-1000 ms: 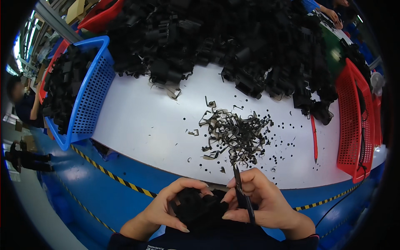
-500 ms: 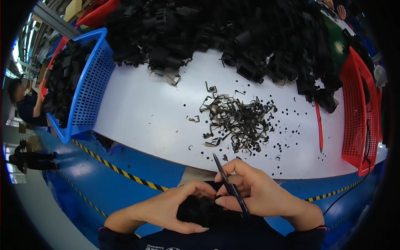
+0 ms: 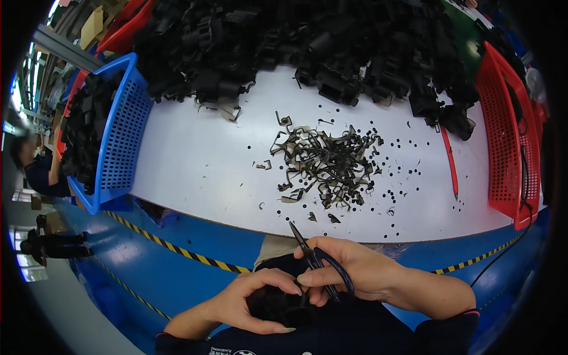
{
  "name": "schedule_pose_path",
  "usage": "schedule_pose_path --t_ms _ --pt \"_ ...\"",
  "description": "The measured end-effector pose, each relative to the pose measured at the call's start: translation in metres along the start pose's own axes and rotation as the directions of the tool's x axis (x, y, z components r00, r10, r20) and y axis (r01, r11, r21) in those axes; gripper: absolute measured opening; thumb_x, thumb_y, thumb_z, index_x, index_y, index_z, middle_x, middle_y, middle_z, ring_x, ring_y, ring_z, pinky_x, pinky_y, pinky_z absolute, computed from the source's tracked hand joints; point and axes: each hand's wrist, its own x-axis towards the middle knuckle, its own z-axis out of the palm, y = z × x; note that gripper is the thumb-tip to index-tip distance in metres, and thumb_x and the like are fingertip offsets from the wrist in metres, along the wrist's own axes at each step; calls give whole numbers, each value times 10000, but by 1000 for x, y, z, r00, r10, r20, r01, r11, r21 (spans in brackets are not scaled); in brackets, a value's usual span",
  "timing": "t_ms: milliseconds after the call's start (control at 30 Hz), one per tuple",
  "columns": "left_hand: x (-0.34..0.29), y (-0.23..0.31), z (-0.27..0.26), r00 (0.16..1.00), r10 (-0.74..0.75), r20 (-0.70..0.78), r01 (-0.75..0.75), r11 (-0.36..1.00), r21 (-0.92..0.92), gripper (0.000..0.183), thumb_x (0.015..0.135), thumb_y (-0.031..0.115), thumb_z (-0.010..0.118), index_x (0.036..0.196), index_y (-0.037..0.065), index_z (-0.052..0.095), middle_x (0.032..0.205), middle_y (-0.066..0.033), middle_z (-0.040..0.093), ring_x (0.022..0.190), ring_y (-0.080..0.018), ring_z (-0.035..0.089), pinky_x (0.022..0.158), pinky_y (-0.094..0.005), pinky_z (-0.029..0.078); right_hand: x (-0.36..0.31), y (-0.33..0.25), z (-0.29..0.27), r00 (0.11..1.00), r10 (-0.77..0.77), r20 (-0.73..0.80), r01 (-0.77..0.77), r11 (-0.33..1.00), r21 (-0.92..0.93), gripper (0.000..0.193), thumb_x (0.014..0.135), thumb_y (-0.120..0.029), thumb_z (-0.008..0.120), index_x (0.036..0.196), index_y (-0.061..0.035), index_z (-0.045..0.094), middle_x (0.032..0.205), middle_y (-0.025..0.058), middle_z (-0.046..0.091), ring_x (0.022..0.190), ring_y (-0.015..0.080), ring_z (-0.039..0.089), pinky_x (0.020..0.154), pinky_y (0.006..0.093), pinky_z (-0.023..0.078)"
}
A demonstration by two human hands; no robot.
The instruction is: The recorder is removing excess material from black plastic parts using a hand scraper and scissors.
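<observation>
Close to my body, my left hand curls round a black moulded plastic part, its thumb below and fingers above. The part's shape is mostly lost against my dark shirt. My right hand carries a pair of dark scissors, blades pointing up and away toward the table edge, one handle loop showing. Its thumb and fingertips also meet at the right side of the black part, near my left fingertips. Beyond them, a heap of thin black plastic trimmings lies on the white table.
Many black plastic parts are piled along the far side. A blue basket of black parts stands left, a red basket right. A red pen-like stick and small black dots lie on the table. Someone in dark clothing is at far left.
The scissors have turned in my right hand, so a handle loop now shows. My right fingertips have shifted along the black part's edge. The whole view has moved slightly.
</observation>
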Motion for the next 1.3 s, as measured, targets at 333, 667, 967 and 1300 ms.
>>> schedule_pose_path --t_ms 333,667,967,1300 --pt "-3 -1 5 992 55 -112 -52 998 30 544 611 7 756 1057 49 446 1068 -154 514 1021 -243 524 864 -338 421 -17 4 5 971 -236 -42 223 953 -204 430 797 -58 622 1132 -9 357 953 153 588 875 166 580 782 265 474" --pt "40 -31 21 650 664 -369 -448 727 520 448 729 159 707 1012 80 369 1268 -266 336 1270 -398 230 1020 -482 224 7 28 21 674 -725 -141 673 682 -286 587 758 20 623 1188 -97 240 1096 121 499 1016 148 504 826 273 413" --pt "13 -16 15 728 499 -470 -318 853 413 325 672 179 749 879 38 541 1263 -224 339 1147 -308 402 959 -424 348 -16 -1 9 451 -892 28 715 342 -610 364 764 67 568 1030 -45 346 1018 165 558 988 213 557 869 324 438" --pt "17 11 5 916 20 -400 129 930 343 148 690 141 722 733 34 630 709 -36 597 694 -159 556 628 -254 425 -15 -6 17 526 -846 84 679 358 -640 384 754 66 587 1044 -44 362 980 176 574 958 212 570 824 312 472"
